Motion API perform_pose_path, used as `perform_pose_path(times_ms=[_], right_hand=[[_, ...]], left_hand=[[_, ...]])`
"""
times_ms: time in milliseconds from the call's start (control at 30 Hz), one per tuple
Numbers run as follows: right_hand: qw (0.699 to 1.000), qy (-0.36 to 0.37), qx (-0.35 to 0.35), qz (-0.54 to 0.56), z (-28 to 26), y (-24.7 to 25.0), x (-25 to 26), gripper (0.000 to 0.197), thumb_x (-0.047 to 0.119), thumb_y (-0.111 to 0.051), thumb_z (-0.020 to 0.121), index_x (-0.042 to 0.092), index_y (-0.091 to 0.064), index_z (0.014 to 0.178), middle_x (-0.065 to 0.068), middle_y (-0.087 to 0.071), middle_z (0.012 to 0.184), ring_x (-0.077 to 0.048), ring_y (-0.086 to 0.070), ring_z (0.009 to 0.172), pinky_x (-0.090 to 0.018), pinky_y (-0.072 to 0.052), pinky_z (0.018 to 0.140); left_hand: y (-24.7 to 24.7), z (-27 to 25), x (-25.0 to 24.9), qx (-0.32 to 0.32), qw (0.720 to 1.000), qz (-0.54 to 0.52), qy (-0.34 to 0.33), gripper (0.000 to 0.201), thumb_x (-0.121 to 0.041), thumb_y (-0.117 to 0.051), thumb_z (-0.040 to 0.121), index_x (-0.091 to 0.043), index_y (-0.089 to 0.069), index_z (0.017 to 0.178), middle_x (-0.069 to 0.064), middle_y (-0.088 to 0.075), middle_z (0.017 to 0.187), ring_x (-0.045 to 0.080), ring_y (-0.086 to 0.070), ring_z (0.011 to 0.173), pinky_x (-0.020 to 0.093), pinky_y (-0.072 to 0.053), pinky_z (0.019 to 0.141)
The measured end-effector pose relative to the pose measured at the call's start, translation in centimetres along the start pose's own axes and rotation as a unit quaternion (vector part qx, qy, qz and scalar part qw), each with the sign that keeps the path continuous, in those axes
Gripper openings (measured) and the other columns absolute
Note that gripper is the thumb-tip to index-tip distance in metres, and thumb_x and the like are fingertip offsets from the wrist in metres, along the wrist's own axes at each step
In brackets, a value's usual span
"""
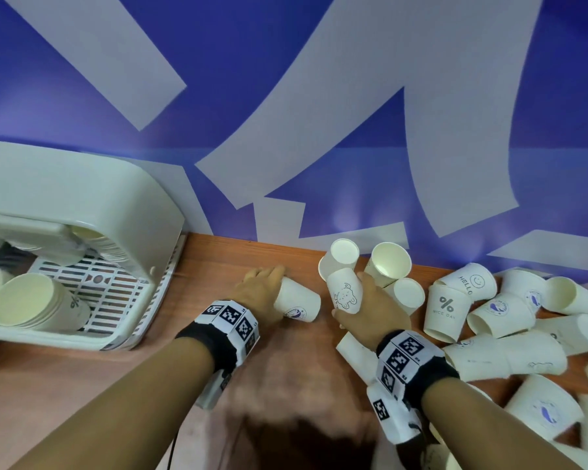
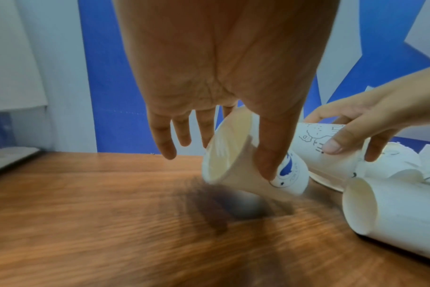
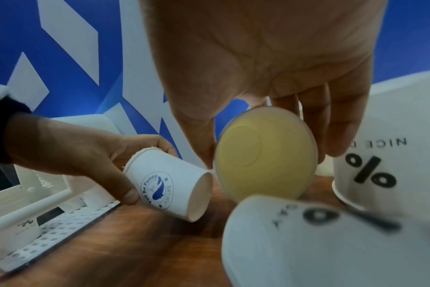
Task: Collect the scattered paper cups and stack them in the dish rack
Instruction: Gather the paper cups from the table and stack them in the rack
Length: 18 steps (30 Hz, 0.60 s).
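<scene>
Nearest to the person, on the right side of the table (image 1: pixel 65 395), a heap of paper cups (image 1: pixel 510 320) lies on its sides, many touching each other. The right hand (image 1: pixel 370 310) has its fingers (image 3: pixel 341 124) and thumb clamped around a cup with a bear drawing (image 1: pixel 344 295), lifted out of this heap. Just beside it the left hand (image 1: pixel 262 288) pinches a cup with a blue whale print (image 1: pixel 297 305), tilted, with its base toward the right hand. Further left, near the far left corner, the dish rack (image 1: pixel 140 212) already holds stacks of cups (image 1: pixel 34 305).

The risk, in my judgement, is in the nesting. Both cups are held lightly by the wall, and thin paper bends easily, so a strong squeeze could crush a rim and stop one cup from sliding into the other. The right forearm also hangs over the heap, so a careless pull could roll loose cups toward the table edge.

The head view shows the whole layout, rack and heap together, but hides the left fingers behind the hand. The left wrist view shows that the thumb (image 2: pixel 270 155) presses the outside of the whale cup while the other fingers hang straight. The right wrist view alone shows the open mouth of the bear cup and the words on the whale print.
</scene>
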State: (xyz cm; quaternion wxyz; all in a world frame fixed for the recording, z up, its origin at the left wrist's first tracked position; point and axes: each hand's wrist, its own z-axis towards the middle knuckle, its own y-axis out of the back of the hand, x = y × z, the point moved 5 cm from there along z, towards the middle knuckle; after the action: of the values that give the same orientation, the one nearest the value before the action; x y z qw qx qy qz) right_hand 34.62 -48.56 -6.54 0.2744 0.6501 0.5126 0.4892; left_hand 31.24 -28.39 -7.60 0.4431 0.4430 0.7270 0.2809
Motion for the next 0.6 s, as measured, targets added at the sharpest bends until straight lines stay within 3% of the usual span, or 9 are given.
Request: perform_pose_path(times_ms=[100,200,267,367,500,600], right_hand=[[1.0,0.012,-0.017,0.023,-1.3,1.6,0.8,0.074,0.046,-0.069,0.076,0.022,-0.03,0.134,-0.002,-0.056,0.118,-0.026,-0.059,0.107,-0.034,-0.046,0.083],[0.997,0.023,-0.039,0.06,-3.0,3.4,1.7,0.067,0.041,-0.073,0.072,0.022,-0.033,0.122,0.001,-0.053,0.105,-0.026,-0.059,0.1,-0.034,-0.047,0.078],[0.996,0.036,-0.062,0.057,-4.3,4.6,2.4,0.067,0.041,-0.076,0.069,0.021,-0.035,0.119,-0.003,-0.053,0.11,-0.027,-0.058,0.1,-0.038,-0.049,0.082],[0.995,0.042,-0.085,0.027,-6.3,6.0,3.3,0.068,0.041,-0.075,0.069,0.02,-0.04,0.124,-0.007,-0.045,0.12,-0.029,-0.052,0.106,-0.036,-0.046,0.087],[0.993,0.054,-0.097,-0.042,-9.0,6.9,4.9,0.065,0.047,-0.068,0.073,0.024,-0.044,0.129,-0.007,-0.047,0.123,-0.03,-0.048,0.113,-0.037,-0.044,0.089],[0.993,0.072,-0.09,-0.033,-10.6,6.5,6.2,0.067,0.047,-0.067,0.075,0.026,-0.041,0.133,-0.005,-0.047,0.125,-0.029,-0.052,0.112,-0.038,-0.047,0.087]], left_hand=[[1.3,-1.7,-0.4,-0.001,1.0,-0.004,0.005,0.072,-0.029,-0.078,0.071,-0.021,-0.037,0.13,0.001,-0.048,0.125,0.024,-0.041,0.12,0.039,-0.043,0.097],[3.0,-4.0,-1.0,-0.012,1.0,-0.004,0.0,0.075,-0.034,-0.079,0.07,-0.022,-0.036,0.13,0.002,-0.045,0.123,0.024,-0.047,0.114,0.041,-0.045,0.095],[4.4,-5.9,-1.7,-0.025,1.0,-0.01,-0.011,0.077,-0.037,-0.079,0.07,-0.022,-0.034,0.131,0.002,-0.043,0.124,0.025,-0.051,0.113,0.042,-0.047,0.093],[6.4,-8.5,-2.4,-0.057,0.998,-0.009,-0.029,0.085,-0.041,-0.079,0.068,-0.027,-0.03,0.137,0.003,-0.045,0.128,0.024,-0.051,0.114,0.043,-0.048,0.094],[8.3,-12.1,-2.9,-0.093,0.995,0.012,-0.041,0.08,-0.049,-0.076,0.069,-0.03,-0.033,0.133,0.003,-0.05,0.122,0.023,-0.052,0.11,0.04,-0.048,0.092],[8.6,-14.6,-2.4,-0.103,0.994,0.021,-0.039,0.079,-0.053,-0.073,0.07,-0.03,-0.033,0.135,0.002,-0.048,0.123,0.024,-0.048,0.113,0.039,-0.046,0.092]])
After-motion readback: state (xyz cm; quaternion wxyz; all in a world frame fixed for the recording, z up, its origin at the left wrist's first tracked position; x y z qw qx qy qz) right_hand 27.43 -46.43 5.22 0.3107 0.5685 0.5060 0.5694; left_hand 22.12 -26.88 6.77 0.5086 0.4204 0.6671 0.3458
